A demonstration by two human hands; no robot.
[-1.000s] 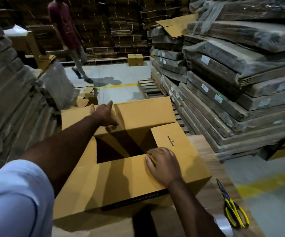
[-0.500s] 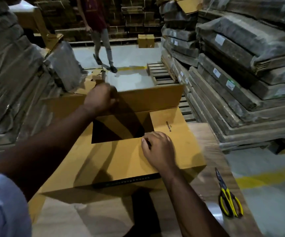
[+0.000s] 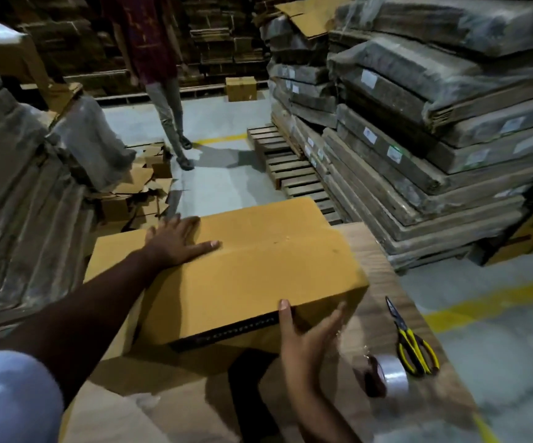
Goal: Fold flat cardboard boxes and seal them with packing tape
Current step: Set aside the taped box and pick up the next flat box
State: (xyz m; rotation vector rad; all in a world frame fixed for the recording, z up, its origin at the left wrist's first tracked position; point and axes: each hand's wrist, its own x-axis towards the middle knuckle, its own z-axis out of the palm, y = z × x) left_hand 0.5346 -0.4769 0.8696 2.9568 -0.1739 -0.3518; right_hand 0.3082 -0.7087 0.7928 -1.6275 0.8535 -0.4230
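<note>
Cardboard box (image 3: 252, 270) sits on the worktop (image 3: 383, 266), flaps down, seam untaped. We judge it light, hollow, stiff at the edges, springy along the flaps; best held by pressing flat on top or at the corners. Left hand (image 3: 175, 239) spread flat on the far-left flap. Right hand (image 3: 306, 334) open, fingers straight, at the near edge. Packing tape roll (image 3: 386, 375) near right, beside yellow-handled scissors (image 3: 414, 343).

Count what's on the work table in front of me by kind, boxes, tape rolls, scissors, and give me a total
Cardboard box, flaps folded shut: 1
Packing tape roll: 1
Yellow-handled scissors: 1
Total: 3
</note>
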